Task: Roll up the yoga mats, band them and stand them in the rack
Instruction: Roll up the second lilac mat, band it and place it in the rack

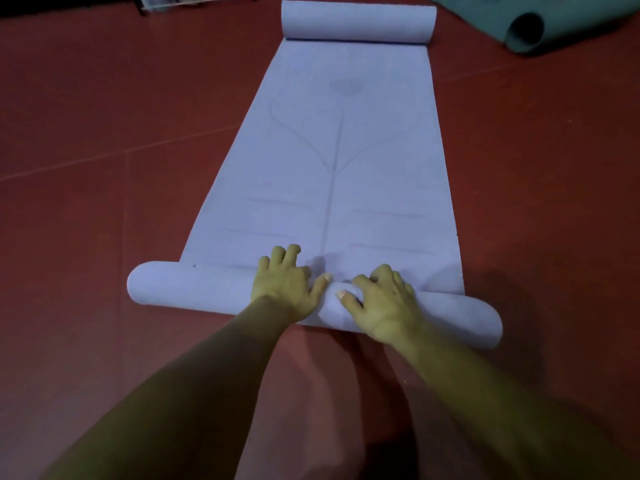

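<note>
A pale lilac yoga mat [346, 161] lies stretched out on the red floor, running away from me. Its near end is rolled into a tube [194, 289] lying crosswise in front of me. Its far end curls up in a second roll [358, 21]. My left hand [285, 284] lies on top of the near roll, fingers spread and reaching over onto the flat mat. My right hand [384, 303] presses on the same roll just to the right, fingers bent over its top. Faint printed lines mark the mat's surface.
A green mat [540, 26], partly rolled, lies at the far right corner. A white-framed rack or stand [194, 1] shows at the top left edge. The red floor [104, 133] has thin seams and open room on both sides of the mat.
</note>
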{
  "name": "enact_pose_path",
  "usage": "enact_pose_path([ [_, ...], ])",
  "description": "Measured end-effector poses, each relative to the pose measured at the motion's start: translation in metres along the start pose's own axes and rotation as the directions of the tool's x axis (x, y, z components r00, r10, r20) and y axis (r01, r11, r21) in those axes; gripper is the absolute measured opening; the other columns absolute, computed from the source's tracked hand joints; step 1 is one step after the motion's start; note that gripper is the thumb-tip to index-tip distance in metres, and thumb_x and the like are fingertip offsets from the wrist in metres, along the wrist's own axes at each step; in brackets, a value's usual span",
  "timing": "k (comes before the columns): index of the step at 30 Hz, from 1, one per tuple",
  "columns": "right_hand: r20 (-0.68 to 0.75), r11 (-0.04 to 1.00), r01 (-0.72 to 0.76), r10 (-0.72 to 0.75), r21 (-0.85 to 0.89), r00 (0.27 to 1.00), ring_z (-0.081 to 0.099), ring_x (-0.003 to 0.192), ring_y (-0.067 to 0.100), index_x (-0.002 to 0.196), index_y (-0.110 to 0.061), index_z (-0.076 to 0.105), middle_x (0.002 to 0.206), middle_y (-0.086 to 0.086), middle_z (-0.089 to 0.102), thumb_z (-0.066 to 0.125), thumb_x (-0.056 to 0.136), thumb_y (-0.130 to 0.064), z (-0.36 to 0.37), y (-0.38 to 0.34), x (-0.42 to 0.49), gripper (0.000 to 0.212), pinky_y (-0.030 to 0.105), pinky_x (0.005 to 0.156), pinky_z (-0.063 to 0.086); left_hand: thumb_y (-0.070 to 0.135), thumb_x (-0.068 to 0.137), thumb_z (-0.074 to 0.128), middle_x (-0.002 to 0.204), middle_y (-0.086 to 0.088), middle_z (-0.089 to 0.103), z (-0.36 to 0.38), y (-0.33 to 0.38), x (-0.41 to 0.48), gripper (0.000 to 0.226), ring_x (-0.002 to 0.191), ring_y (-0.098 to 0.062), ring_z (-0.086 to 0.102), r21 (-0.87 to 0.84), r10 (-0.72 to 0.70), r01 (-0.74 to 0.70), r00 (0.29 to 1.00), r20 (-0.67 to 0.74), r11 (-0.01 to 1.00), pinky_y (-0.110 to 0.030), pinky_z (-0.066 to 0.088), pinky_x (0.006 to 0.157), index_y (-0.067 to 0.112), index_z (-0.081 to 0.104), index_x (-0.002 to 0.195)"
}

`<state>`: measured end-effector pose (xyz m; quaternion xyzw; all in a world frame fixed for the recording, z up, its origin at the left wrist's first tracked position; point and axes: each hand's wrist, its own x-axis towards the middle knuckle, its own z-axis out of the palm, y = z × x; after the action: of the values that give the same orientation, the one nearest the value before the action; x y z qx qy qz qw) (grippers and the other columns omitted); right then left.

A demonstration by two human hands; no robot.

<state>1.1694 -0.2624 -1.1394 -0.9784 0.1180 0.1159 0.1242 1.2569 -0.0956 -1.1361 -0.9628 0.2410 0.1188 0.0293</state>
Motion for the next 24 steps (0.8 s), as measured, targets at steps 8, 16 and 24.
enact_pose_path([
  [8,-0.256,0.985,0.174,-0.168,0.002,0.952,0.062,0.093,0.037,0.111,-0.014,0.069,0.103,0.013,0.060,0.077,0.086,-0.030,0.027,-0.015,-0.071,0.031,0.049,0.076,0.054,0.064,0.092,0.001,0.145,-0.001,0.048,0.028,-0.008,-0.078,0.072,0.134,-0.025,0.045,-0.067,0.180,-0.188,0.977,-0.113,0.980,-0.056,0.019,0.113,0.031,0.047,0.136],
  [16,-0.350,0.973,0.172,-0.217,-0.155,0.911,0.063,0.075,0.028,0.088,-0.015,0.075,0.086,0.004,0.061,0.093,0.063,-0.036,0.059,-0.027,-0.098,0.037,0.036,0.060,0.051,0.050,0.106,0.019,0.143,-0.008,0.030,0.043,-0.018,-0.106,0.057,0.135,-0.029,0.029,-0.048,0.254,-0.255,0.967,-0.018,0.966,-0.067,0.013,0.116,0.023,0.030,0.155],
  [24,-0.489,0.967,0.235,-0.253,-0.100,0.835,0.068,0.089,0.029,0.116,-0.009,0.071,0.099,0.007,0.069,0.070,0.081,-0.036,0.095,-0.008,-0.093,0.044,0.041,0.082,0.058,0.052,0.100,0.023,0.114,-0.004,0.054,0.068,-0.033,-0.099,0.059,0.112,-0.030,0.053,-0.091,0.353,-0.381,0.908,-0.227,0.920,-0.076,0.028,0.106,0.018,0.061,0.129],
])
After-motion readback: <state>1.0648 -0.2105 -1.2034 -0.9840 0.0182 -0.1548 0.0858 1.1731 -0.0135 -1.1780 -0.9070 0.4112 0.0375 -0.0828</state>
